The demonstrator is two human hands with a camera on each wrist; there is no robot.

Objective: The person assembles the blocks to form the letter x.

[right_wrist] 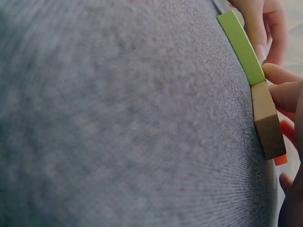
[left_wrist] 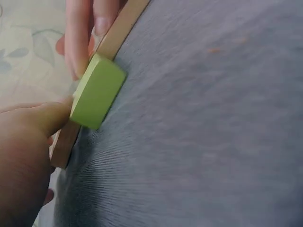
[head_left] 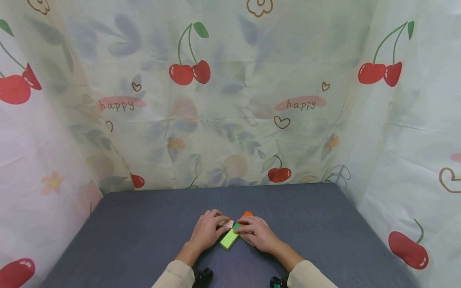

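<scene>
Small rectangular blocks lie together in a cross shape on the dark table. A light green block (head_left: 229, 239) points toward me, with a darker green block (head_left: 236, 226) and an orange block (head_left: 247, 214) in line beyond it. My left hand (head_left: 206, 231) pinches a plain wooden block (head_left: 227, 224) on the left between thumb and fingers; the thumb lies close beside the light green block in the left wrist view. With bent fingers, my right hand (head_left: 260, 234) holds another wooden block (right_wrist: 268, 122) on the right, partly covering the darker green and orange blocks.
The dark cloth-covered table (head_left: 144, 240) spreads out around the blocks. A pale curtain (head_left: 230, 120) printed with cherries and leaves encloses its back and sides. Black wrist devices (head_left: 203, 278) show near the sleeves at the front.
</scene>
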